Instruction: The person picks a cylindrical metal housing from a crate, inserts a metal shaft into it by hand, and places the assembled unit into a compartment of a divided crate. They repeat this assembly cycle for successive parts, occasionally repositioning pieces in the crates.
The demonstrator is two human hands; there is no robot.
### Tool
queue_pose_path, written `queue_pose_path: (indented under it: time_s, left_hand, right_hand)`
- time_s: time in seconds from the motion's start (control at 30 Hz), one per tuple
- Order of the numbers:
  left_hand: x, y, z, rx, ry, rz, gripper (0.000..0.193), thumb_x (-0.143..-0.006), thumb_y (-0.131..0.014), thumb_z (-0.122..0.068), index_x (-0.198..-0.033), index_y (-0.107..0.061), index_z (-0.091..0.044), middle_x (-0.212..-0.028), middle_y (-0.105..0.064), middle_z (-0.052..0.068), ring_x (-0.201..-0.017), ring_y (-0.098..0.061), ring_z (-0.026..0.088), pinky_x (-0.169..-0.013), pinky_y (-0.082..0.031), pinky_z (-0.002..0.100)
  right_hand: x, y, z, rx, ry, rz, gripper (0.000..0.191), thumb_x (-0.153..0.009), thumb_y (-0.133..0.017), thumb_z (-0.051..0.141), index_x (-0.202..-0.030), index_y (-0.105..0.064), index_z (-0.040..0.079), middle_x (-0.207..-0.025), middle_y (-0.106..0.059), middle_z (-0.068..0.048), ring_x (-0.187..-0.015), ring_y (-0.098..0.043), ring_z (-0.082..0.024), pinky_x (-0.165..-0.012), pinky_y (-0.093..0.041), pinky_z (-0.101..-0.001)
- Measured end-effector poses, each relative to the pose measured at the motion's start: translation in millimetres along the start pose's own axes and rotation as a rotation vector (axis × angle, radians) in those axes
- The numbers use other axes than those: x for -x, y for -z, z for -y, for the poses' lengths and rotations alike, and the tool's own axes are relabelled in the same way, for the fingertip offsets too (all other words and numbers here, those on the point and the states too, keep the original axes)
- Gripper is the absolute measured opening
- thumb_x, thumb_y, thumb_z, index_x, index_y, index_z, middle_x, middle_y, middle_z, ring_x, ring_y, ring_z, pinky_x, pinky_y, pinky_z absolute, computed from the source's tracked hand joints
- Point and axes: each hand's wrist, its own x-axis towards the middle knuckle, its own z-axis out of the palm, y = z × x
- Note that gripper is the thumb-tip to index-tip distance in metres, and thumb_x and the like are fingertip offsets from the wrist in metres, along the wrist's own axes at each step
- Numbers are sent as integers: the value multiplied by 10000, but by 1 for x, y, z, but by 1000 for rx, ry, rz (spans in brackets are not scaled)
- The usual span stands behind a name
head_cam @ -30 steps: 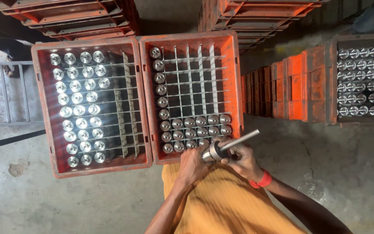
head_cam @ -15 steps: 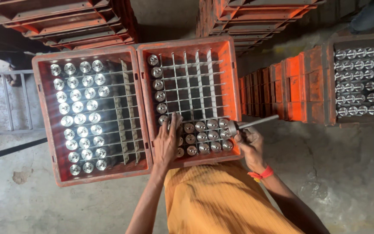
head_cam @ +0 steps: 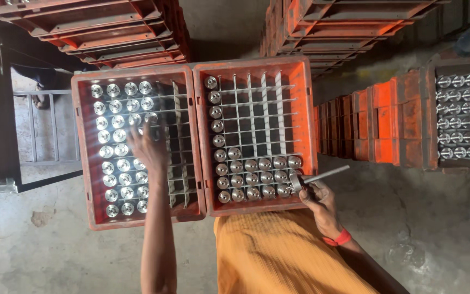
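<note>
Over two orange crates: my left hand (head_cam: 147, 148) hovers open above the left crate (head_cam: 85, 163); my right hand (head_cam: 317, 198) grips a metal rod tool (head_cam: 316, 178) at the right crate (head_cam: 308, 114) near corner.
Metal cylinders (head_cam: 118, 149) stand upright in divider cells; I judge them heavy, stiff, slick, best pinched at the round tops. No labels legible; more stacked orange crates (head_cam: 110, 27) beyond.
</note>
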Motion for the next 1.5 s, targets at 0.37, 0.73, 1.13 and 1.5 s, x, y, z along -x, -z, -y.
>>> queue_pose_path:
  time_s: [0.37, 0.73, 1.13, 1.5]
  left_hand:
    - [-7, 50, 8, 286, 24, 47, 487, -823, -937, -288, -1217, -759, -64, -1368, -573, 173, -1407, -443, 363, -1186, -365, 533]
    - [118, 97, -183, 1169, 858, 946, 125, -867, -725, -125, -907, -660, -26, -731, -652, 60, -588, -551, 183, -497, -416, 346]
    - [115, 155, -213, 750, 120, 1205, 424, -691, -895, -272, -1026, -732, -70, -832, -759, 184, -784, -738, 368, -702, -571, 458]
    - [130, 81, -179, 439, -10, 1193, 774, -944, -711, -432, -1599, -374, -198, -1186, -652, 173, -547, -678, 305, -512, -551, 391]
  right_hand:
    - [11, 1, 0, -5, 34, 49, 377, -893, -739, 20, -1257, -646, -8, -1019, -702, -25, -897, -601, -93, -781, -473, -250]
    - [-1, -33, 17, 134, 165, 271, 412, -876, -778, 100, -1252, -655, -12, -1122, -772, -105, -997, -708, -150, -848, -561, -276]
    - [18, -23, 42, 278, 340, 423, 409, -870, -806, 171, -1222, -668, 18, -1370, -678, -168, -1250, -675, -233, -1023, -583, -360]
    - [-5, 7, 1, 3, 242, 68, 407, -918, -788, 24, -1309, -676, -4, -1067, -694, -85, -813, -610, -93, -679, -506, -233]
